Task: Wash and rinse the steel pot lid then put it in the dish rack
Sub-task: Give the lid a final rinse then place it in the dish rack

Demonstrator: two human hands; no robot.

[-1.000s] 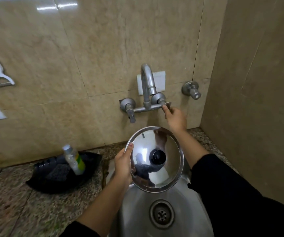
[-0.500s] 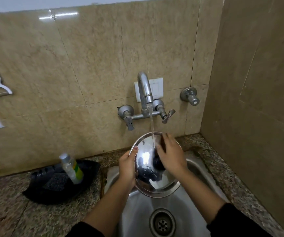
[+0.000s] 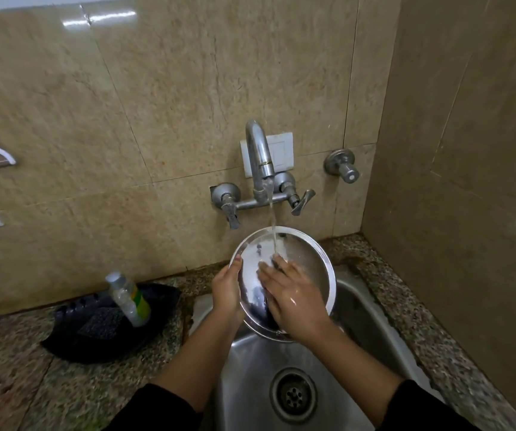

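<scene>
Steel lid [image 3: 306, 253] was wet; left hand [image 3: 227, 293] gripped its rim, right hand [image 3: 290, 298] lay flat, holding nothing. It could slip into the sink [image 3: 371, 325].

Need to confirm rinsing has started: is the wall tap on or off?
On. A stream falls from the curved steel wall tap onto the round steel pot lid.

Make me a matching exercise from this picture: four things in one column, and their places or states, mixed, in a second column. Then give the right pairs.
Things:
1. lid
2. bottle
3. left hand
4. right hand

Places or states:
A. leaning in the black tray
B. flat on the lid's face
C. gripping the lid's rim
D. under the tap's running water

Pairs: 1-D, 2-A, 3-C, 4-B
</scene>
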